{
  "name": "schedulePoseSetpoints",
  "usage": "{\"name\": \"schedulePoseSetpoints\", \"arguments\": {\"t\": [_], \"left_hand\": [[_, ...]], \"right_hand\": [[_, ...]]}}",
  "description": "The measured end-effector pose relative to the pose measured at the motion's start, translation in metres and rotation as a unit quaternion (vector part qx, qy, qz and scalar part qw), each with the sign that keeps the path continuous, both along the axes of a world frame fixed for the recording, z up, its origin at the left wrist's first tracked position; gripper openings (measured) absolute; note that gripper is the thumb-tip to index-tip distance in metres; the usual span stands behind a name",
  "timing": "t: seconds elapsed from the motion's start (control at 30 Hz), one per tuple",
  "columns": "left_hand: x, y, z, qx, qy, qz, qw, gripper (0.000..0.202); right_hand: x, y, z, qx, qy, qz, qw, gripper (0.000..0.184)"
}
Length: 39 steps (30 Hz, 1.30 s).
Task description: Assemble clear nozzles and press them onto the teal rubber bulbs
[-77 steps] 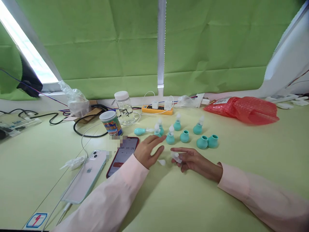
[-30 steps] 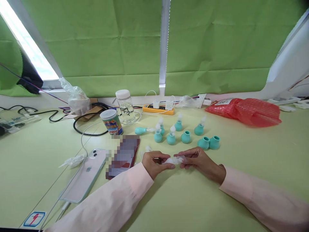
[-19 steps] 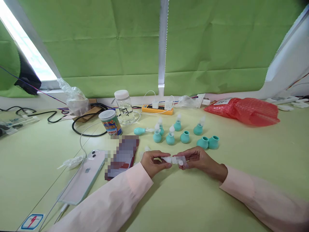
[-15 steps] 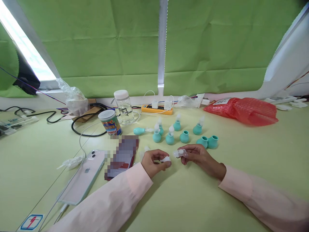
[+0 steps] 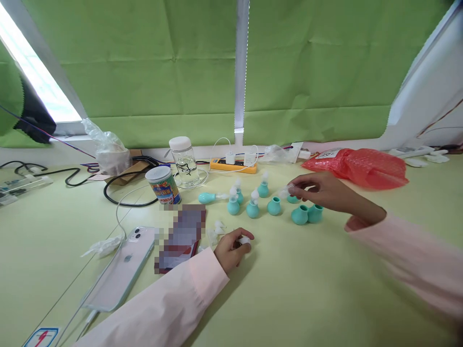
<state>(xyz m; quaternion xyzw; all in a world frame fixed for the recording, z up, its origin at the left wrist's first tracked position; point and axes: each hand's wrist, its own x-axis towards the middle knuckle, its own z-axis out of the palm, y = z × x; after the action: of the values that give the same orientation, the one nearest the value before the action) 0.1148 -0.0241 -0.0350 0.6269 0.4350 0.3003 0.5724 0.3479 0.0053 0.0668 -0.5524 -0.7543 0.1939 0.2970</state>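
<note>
My left hand (image 5: 233,248) is closed, low over the table, with a small white plastic nozzle (image 5: 245,239) pinched between thumb and fingers. Farther back on the right, my right hand (image 5: 320,190) pinches a clear plastic piece (image 5: 285,191) above a teal rubber bulb (image 5: 292,199), which the fingers partly hide. Whether the clear piece touches that bulb I cannot tell. Open-necked bulbs (image 5: 274,206) stand in front, two of them side by side (image 5: 300,215). Other bulbs carry white and clear tips (image 5: 253,205). One bulb with a clear tube (image 5: 207,197) lies on its side.
Loose clear and white pieces (image 5: 217,229) lie by a dark red phone (image 5: 181,238). A cabled phone (image 5: 125,270) is at left. Behind stand a printed can (image 5: 164,185), a jar (image 5: 185,164) and a power strip (image 5: 233,166). A red bubble-wrap bag (image 5: 369,168) lies back right.
My right hand has moved back and to the right with the clear piece, reaching the far-right bulb. My left hand has barely moved and keeps its white nozzle.
</note>
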Motion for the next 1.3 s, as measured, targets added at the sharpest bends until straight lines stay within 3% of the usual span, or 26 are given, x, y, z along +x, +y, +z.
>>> {"name": "schedulePoseSetpoints", "arguments": {"t": [0.1, 0.37, 0.7, 0.83, 1.0, 1.3], "left_hand": [[0.0, -0.001, 0.0, 0.013, 0.014, 0.002, 1.0, 0.017], [0.0, -0.001, 0.0, 0.019, 0.024, 0.006, 1.0, 0.018], [0.002, -0.004, 0.003, 0.024, 0.026, 0.007, 0.999, 0.017], [0.002, -0.003, 0.004, 0.029, 0.035, 0.006, 0.999, 0.016], [0.002, -0.003, 0.006, 0.031, 0.041, 0.006, 0.999, 0.017], [0.001, -0.003, 0.002, 0.039, 0.041, 0.008, 0.998, 0.018]], "right_hand": [[0.004, 0.018, -0.002, -0.041, -0.076, 0.036, 0.996, 0.026], [-0.001, 0.039, -0.017, -0.035, -0.157, 0.043, 0.986, 0.023], [-0.01, 0.042, -0.008, -0.043, -0.207, 0.106, 0.972, 0.023], [-0.009, 0.049, -0.006, -0.087, -0.22, 0.142, 0.961, 0.021], [-0.013, 0.056, -0.008, -0.047, -0.248, 0.176, 0.952, 0.023], [-0.011, 0.052, 0.001, -0.06, -0.245, 0.248, 0.935, 0.022]]}}
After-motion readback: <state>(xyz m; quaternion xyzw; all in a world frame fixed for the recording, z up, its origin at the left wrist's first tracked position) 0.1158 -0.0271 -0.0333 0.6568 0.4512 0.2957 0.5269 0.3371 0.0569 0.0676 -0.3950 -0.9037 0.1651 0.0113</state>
